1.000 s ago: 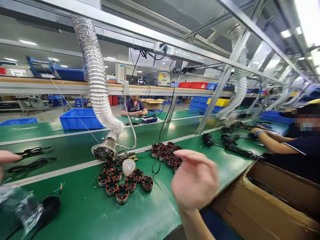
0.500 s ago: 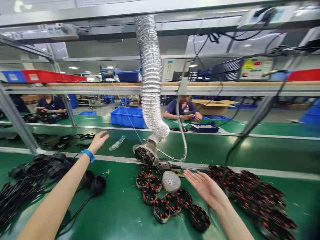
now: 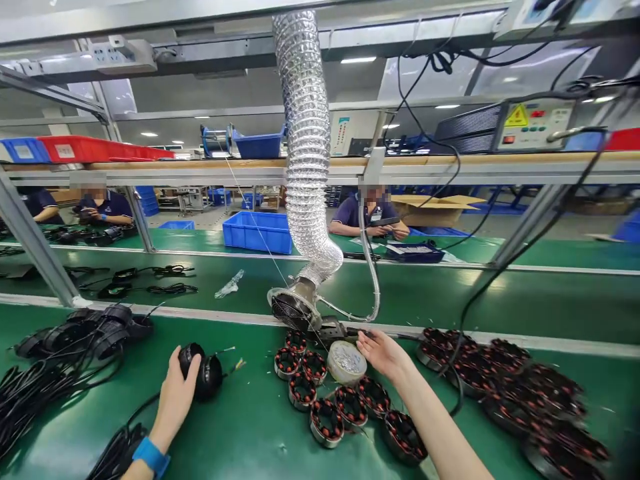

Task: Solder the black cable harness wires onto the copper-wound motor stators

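Observation:
My left hand [image 3: 177, 393], with a blue band at the wrist, is closed around a black round housing [image 3: 191, 357]. A second black round housing [image 3: 210, 379] sits against it on the right, with thin coloured wire ends sticking out. My right hand [image 3: 381, 353] has its fingers curled around the dark handle of a soldering iron [image 3: 354, 332], which lies at a metal holder [image 3: 331, 329]. Just left of those fingers stands a round, clear-walled tub [image 3: 347, 362] with pale contents. Several ring-shaped stators with copper windings [image 3: 327, 421] lie in front of the tub.
Black housings with cables [image 3: 95, 333] are heaped at left, more stators [image 3: 530, 393] at right. A silver duct [image 3: 307, 147] hangs down to a fume hood [image 3: 295, 303]. A loose black cable [image 3: 480, 287] droops at right. People sit across the bench beyond a blue bin [image 3: 257, 232].
My left hand has come down and back from over the far strip and taken hold of a black housing. My right hand, flat and palm up before, has curled its fingers at the iron's handle.

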Motion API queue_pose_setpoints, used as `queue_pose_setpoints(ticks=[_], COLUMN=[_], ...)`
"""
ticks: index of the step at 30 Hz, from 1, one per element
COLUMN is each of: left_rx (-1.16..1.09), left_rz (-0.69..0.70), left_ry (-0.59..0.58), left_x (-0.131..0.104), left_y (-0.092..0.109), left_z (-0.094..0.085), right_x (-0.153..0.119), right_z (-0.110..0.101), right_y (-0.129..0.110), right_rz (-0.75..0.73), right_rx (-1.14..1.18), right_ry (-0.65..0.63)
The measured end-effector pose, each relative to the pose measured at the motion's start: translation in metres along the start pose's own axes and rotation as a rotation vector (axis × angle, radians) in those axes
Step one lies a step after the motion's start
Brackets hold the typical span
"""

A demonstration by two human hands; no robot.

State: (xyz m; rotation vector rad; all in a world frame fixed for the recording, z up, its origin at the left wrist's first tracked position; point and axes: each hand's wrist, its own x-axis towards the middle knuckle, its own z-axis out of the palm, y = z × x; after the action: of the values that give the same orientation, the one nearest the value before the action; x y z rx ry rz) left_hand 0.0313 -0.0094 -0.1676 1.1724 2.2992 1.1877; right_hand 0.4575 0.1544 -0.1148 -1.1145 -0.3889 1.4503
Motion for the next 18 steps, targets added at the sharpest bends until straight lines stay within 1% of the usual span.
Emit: queue_pose_setpoints(ticks=[2, 4, 7, 8, 9, 10, 11, 12, 14, 16, 18], left_rx=[-0.086, -0.129, -0.099, -0.062, -0.013, 0.042, 0.094, 0.139, 0.184, 0.211, 0.265], left_rz=[0.086, 0.210, 0.391, 0.441, 0.489, 0.541, 0.605, 0.685, 0.908, 1.206, 1.471], left_ry=[-0.111, -0.269, -0.503, -0.555, -0.577, -0.563, -0.518, -0.455, -0.338, -0.315, -0.301], left_x=[-0.013, -0.023, -0.030, -0.030, -0.028, -0.026, -0.024, -0.022, -0.022, -0.027, -0.034], left_y=[0.012, 0.017, 0.015, 0.015, 0.018, 0.024, 0.033, 0.047, 0.084, 0.128, 0.168], left_z=[0.012, 0.016, 0.011, 0.008, 0.004, 0.001, -0.001, -0.002, 0.003, 0.018, 0.042], right_x=[-0.002, -0.008, -0.025, -0.032, -0.041, -0.049, -0.059, -0.069, -0.089, -0.110, -0.129], right_z=[-0.001, -0.005, -0.013, -0.017, -0.020, -0.023, -0.025, -0.027, -0.028, -0.026, -0.023], right_y=[0.001, 0.002, 0.002, 0.002, 0.003, 0.003, 0.004, 0.006, 0.010, 0.015, 0.021], right_rz=[-0.077, -0.181, -0.385, -0.467, -0.552, -0.636, -0.713, -0.781, -0.878, -0.936, -1.008], right_rx=[-0.033, -0.065, -0.108, -0.120, -0.131, -0.143, -0.156, -0.172, -0.209, -0.245, -0.310], right_ry=[0.024, 0.050, 0.104, 0.127, 0.152, 0.180, 0.208, 0.234, 0.279, 0.310, 0.320])
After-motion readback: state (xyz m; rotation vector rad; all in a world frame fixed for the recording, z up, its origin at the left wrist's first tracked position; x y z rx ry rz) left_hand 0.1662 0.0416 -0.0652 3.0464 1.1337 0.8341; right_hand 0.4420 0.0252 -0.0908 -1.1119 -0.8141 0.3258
